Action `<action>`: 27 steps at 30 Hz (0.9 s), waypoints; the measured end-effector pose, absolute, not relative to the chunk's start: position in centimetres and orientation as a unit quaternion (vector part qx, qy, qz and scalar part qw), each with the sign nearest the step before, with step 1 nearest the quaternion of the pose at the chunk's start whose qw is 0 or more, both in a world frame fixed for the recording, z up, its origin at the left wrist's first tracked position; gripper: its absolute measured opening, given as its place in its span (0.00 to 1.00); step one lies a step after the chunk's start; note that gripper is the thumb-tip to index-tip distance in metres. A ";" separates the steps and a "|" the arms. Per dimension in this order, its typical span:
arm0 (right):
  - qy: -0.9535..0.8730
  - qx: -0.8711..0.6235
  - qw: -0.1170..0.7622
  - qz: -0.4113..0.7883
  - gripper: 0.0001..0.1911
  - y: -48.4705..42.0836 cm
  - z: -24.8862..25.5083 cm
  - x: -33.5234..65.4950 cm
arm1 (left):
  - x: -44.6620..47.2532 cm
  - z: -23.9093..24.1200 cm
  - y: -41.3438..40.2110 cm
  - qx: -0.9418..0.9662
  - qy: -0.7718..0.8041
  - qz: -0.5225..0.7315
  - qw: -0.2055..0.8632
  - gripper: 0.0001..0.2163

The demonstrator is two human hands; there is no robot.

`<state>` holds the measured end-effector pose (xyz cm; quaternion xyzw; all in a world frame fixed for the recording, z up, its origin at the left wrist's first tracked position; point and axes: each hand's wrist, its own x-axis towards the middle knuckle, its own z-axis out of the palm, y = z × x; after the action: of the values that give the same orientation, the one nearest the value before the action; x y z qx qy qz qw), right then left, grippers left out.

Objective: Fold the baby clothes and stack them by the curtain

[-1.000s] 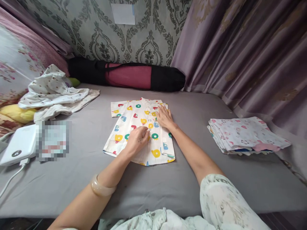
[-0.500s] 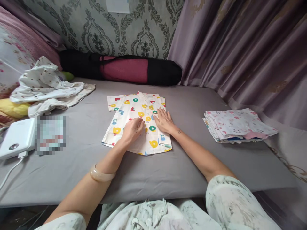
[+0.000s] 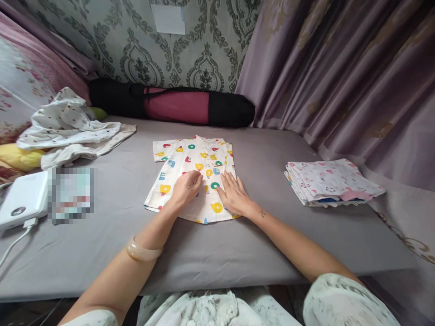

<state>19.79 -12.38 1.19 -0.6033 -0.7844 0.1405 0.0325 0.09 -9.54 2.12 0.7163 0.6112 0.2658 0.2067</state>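
Note:
A white short-sleeved shirt (image 3: 173, 181) printed with red, yellow, green and blue figures lies front up, its collar toward the wall. The sleeve on the left is spread out; the right edge is folded in, with no sleeve sticking out there. My left hand (image 3: 187, 186) rests on the shirt's middle, fingers curled closed, and whatever they may hold is hidden. Lying flat on the lower right part of the shirt is my right hand (image 3: 234, 194), fingers stretched out. A pale bangle (image 3: 144, 250) circles my left forearm.
Folded patterned clothes (image 3: 335, 181) form a pile at the right on the grey sheet (image 3: 261, 253). A crumpled dotted garment (image 3: 71, 124), a white power bank (image 3: 25, 199) with a cable and a blurred-out item (image 3: 70, 195) are at the left. A black and maroon bag (image 3: 175, 105) lies along the wall.
My right hand has slid down along the shirt's right side toward its hem, staying flat. My left hand stays at the shirt's middle. The view has tilted slightly upward.

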 end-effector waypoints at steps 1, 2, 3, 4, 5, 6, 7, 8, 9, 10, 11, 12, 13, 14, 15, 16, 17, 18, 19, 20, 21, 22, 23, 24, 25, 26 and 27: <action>-0.786 -0.599 0.026 0.150 0.38 -13.1 1.3 19.9 | 0.1 2.2 -9.5 0.714 0.613 0.265 0.209 0.12; -0.787 -0.596 0.019 0.157 0.39 -13.7 1.3 19.9 | 0.0 2.3 -9.5 0.713 0.615 0.264 0.211 0.13; -0.788 -0.595 0.014 0.160 0.39 -14.1 1.3 19.9 | -0.1 2.4 -9.5 0.712 0.615 0.265 0.213 0.13; -0.788 -0.594 0.009 0.160 0.39 -14.4 1.3 19.9 | -0.2 2.5 -9.4 0.710 0.615 0.267 0.214 0.13; -0.788 -0.595 0.005 0.157 0.39 -14.5 1.2 19.9 | -0.4 2.6 -9.4 0.708 0.616 0.270 0.216 0.13; -0.789 -0.596 0.002 0.151 0.39 -14.5 1.3 19.9 | -0.6 2.7 -9.3 0.704 0.619 0.272 0.216 0.13; -0.789 -0.597 -0.003 0.145 0.38 -14.5 1.3 19.8 | -0.9 2.8 -9.1 0.700 0.625 0.272 0.213 0.13; -0.791 -0.597 -0.009 0.136 0.38 -14.4 1.5 19.7 | -1.3 2.9 -8.9 0.695 0.633 0.271 0.204 0.13; -0.793 -0.595 -0.016 0.126 0.38 -14.3 1.7 19.5 | -1.8 3.0 -8.7 0.690 0.645 0.268 0.189 0.13; -0.797 -0.593 -0.023 0.113 0.38 -14.2 2.1 19.4 | -2.3 3.1 -8.5 0.682 0.662 0.263 0.167 0.14; -0.802 -0.589 -0.028 0.098 0.37 -14.0 2.5 19.2 | -2.9 3.1 -8.3 0.671 0.682 0.254 0.142 0.14; -0.806 -0.585 -0.033 0.084 0.36 -13.7 3.0 19.0 | -3.6 3.2 -8.1 0.655 0.706 0.241 0.117 0.15; -0.809 -0.582 -0.036 0.072 0.35 -13.4 3.6 18.7 | -4.2 3.2 -7.9 0.635 0.733 0.224 0.095 0.16; -0.811 -0.581 -0.041 0.063 0.32 -13.0 4.2 18.4 | -4.9 3.3 -7.8 0.613 0.759 0.203 0.080 0.16; -0.810 -0.582 -0.046 0.058 0.28 -12.4 4.9 18.1 | -5.6 3.3 -7.7 0.591 0.783 0.180 0.073 0.17; -0.807 -0.585 -0.052 0.056 0.25 -11.8 5.6 17.7 | -6.2 3.4 -7.6 0.574 0.800 0.159 0.072 0.17; -0.805 -0.589 -0.054 0.057 0.22 -11.0 6.2 17.3 | -6.8 3.4 -7.5 0.561 0.812 0.140 0.076 0.17; -0.801 -0.593 -0.052 0.060 0.21 -10.2 6.7 16.8 | -7.3 3.4 -7.5 0.552 0.820 0.124 0.084 0.17; -0.800 -0.595 -0.045 0.063 0.20 -9.3 7.2 16.2 | -7.7 3.4 -7.4 0.547 0.824 0.112 0.095 0.17; -0.800 -0.594 -0.034 0.069 0.19 -8.4 7.6 15.5 | -8.1 3.4 -7.3 0.543 0.826 0.104 0.108 0.17; -0.803 -0.591 -0.021 0.077 0.18 -7.4 7.8 14.8 | -8.4 3.4 -7.3 0.539 0.827 0.099 0.126 0.17; -0.806 -0.586 -0.009 0.087 0.18 -6.5 8.0 14.0 | -8.6 3.4 -7.2 0.533 0.828 0.097 0.145 0.16; -0.809 -0.580 0.002 0.099 0.18 -5.6 8.1 13.1 | -8.8 3.5 -7.1 0.528 0.828 0.098 0.164 0.16; -0.812 -0.573 0.012 0.111 0.17 -4.8 8.1 12.2 | -8.9 3.5 -7.0 0.522 0.828 0.099 0.180 0.15; -0.815 -0.566 0.022 0.122 0.17 -3.9 8.0 11.3 | -9.0 3.5 -7.0 0.516 0.829 0.100 0.193 0.15; -0.817 -0.559 0.033 0.134 0.17 -3.1 7.9 10.3 | -9.1 3.5 -6.9 0.512 0.829 0.101 0.201 0.14; -0.819 -0.553 0.043 0.146 0.17 -2.3 7.7 9.3 | -9.3 3.5 -6.8 0.510 0.828 0.103 0.207 0.14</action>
<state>9.32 -2.29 7.73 -0.5534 -0.8190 0.1456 0.0431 -9.26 -6.84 3.45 0.5101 0.8284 0.1027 0.2074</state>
